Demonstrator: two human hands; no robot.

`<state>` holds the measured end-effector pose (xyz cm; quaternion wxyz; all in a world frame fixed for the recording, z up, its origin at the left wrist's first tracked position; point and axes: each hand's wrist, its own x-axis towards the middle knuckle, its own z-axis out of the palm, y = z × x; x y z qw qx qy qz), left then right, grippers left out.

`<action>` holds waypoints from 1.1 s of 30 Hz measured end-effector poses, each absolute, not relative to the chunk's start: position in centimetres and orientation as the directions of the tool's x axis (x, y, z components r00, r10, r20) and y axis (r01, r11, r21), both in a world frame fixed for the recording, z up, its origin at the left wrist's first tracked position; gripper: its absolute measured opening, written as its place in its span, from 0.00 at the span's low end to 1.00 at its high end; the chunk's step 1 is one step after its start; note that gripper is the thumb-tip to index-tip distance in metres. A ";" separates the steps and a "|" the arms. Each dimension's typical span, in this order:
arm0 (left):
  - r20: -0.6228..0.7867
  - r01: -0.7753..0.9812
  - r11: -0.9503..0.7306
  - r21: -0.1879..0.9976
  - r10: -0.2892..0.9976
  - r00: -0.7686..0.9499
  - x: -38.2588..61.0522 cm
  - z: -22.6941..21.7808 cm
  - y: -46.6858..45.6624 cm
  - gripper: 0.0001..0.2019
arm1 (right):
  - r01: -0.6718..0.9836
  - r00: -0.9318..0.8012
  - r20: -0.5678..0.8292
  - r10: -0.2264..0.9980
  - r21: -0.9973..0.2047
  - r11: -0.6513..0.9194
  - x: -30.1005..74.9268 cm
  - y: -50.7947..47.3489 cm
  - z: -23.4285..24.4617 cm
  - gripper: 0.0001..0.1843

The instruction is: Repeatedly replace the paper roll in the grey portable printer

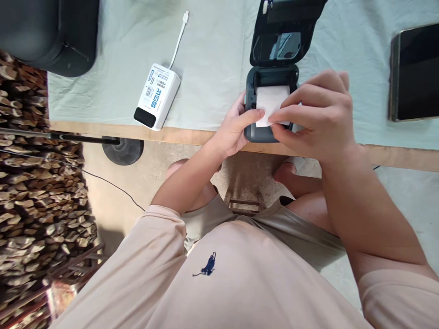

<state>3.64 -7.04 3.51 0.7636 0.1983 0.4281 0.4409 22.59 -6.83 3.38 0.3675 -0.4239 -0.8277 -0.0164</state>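
A small dark grey printer (255,132) stands at the table's near edge, its lid (281,32) swung up and back. White paper (270,98) lies in its open bay, with the loose end pulled toward me. My left hand (235,125) rests against the printer's left side, its thumb pinching the paper's end. My right hand (318,114) comes from the right, fingers curled, thumb and forefinger pinching the same paper end.
A white power bank (157,96) with a white cable (178,39) lies to the left on the pale green cloth (212,59). A dark tablet (413,73) lies at the right, a black case (51,34) at far left. Stacked firewood (37,192) and a round stand base (122,150) are below.
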 end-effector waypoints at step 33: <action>-0.253 -0.292 0.381 0.877 0.884 0.393 2.7 0.0 -6.3 0.48 | 0.595 -0.287 0.638 0.714 -0.465 0.655 25.6 -4.3 6.3 0.15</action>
